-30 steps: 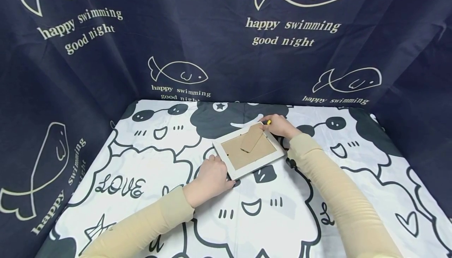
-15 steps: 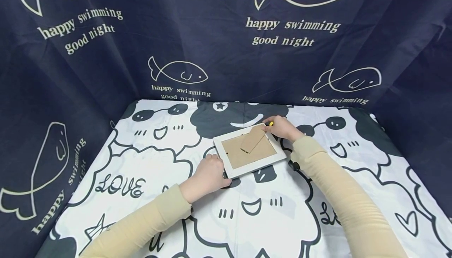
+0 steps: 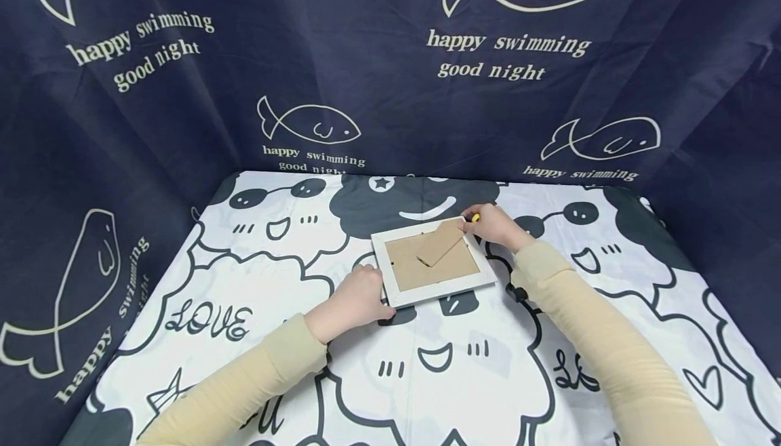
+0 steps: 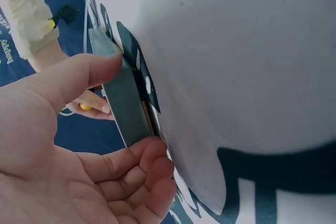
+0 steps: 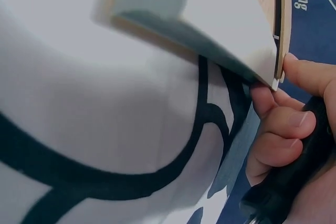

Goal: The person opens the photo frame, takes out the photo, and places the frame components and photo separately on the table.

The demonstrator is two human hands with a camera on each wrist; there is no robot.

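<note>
A white picture frame (image 3: 442,289) lies back side up, its brown backing board (image 3: 405,273) and slanting stand flap (image 3: 444,242) showing. My left hand (image 3: 360,295) grips its near left corner; in the left wrist view the thumb is on one face of the frame's edge (image 4: 128,106) and the fingers curl at the other. At the far right corner, my right hand (image 3: 495,226) pinches the frame between thumb and fingertips. The same hand holds a screwdriver (image 5: 289,166) with a black handle and yellow end against its palm; most of its metal shaft is out of view.
The frame is over a white tablecloth (image 3: 439,392) printed with black cartoon sheep. Dark blue curtains (image 3: 390,59) with fish and lettering stand behind and at both sides of the table.
The frame has turned slightly clockwise and shifted a little to the right. My right hand has moved right and nearer with its corner; my left hand has moved slightly left and away.
</note>
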